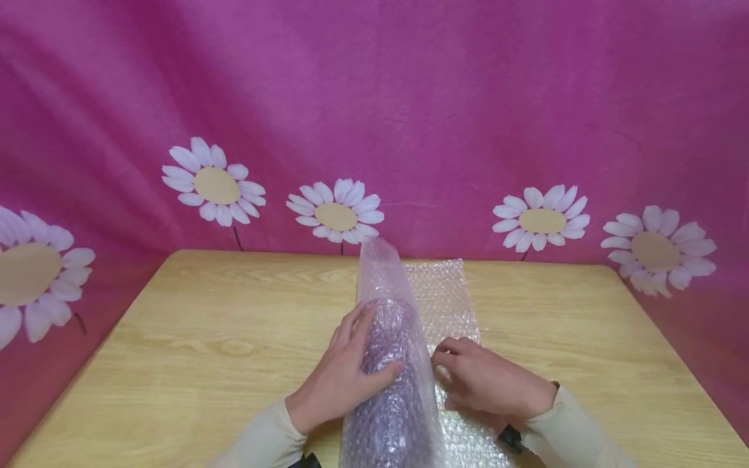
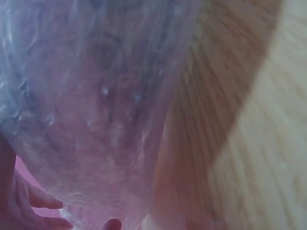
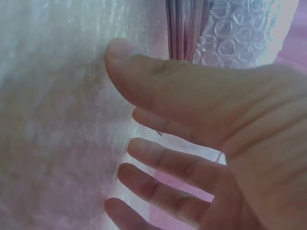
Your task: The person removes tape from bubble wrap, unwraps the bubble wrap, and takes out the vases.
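A roll of clear bubble wrap [image 1: 391, 403] lies lengthwise on the table, something purplish showing through its layers. My left hand [image 1: 342, 374] rests on the roll's left side, fingers stretched forward and thumb across the top; in the left wrist view, the wrap [image 2: 96, 86] fills much of the picture. At the roll's right edge is my right hand [image 1: 488, 380], over a flat length of bubble wrap [image 1: 441, 299]. In the right wrist view its thumb and fingers are spread apart, fingertips right at the wrap [image 3: 57, 120]. A reddish ribbed strip [image 3: 182, 28] shows behind.
The wooden table [image 1: 234, 338] extends on both sides of the wrap. A pink cloth [image 1: 421, 117] printed with large white daisies hangs behind the table and along its sides. The roll's loose far end [image 1: 379, 260] stands up near the back edge.
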Tool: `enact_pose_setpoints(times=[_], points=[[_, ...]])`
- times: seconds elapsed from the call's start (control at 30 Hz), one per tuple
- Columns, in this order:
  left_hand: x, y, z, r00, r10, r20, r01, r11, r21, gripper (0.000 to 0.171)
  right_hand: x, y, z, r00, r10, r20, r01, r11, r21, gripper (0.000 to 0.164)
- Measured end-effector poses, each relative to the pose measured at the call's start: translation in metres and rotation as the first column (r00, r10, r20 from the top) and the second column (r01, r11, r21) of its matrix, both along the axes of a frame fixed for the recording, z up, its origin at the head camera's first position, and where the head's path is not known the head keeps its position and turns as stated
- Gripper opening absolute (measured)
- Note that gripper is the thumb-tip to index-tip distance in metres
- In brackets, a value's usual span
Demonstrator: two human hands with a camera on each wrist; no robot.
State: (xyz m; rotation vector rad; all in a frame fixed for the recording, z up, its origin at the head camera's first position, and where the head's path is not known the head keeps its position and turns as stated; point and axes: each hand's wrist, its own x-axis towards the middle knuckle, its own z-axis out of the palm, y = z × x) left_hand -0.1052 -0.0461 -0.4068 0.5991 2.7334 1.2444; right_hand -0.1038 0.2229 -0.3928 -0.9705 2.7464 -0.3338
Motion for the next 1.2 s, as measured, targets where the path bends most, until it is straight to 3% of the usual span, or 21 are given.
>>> enact_pose_setpoints(times=[0.47, 1.2], points=[[-0.0006, 0.0017, 0.0028, 1.0, -0.003, 0.005, 0.003, 1.0, -0.01, 0.1, 0.0017, -0.0002, -0.003, 0.996, 0.024, -0.085, -0.024, 1.0, -0.003, 0.041], [-0.0005, -0.0005, -0.0019, 1.0, 0.012, 0.025, -0.012, 1.0, 0.006, 0.1, -0.0031, 0.0026, -0.0043, 1.0, -0.002, -0.007, 0.002, 0.999, -0.042, 0.042]])
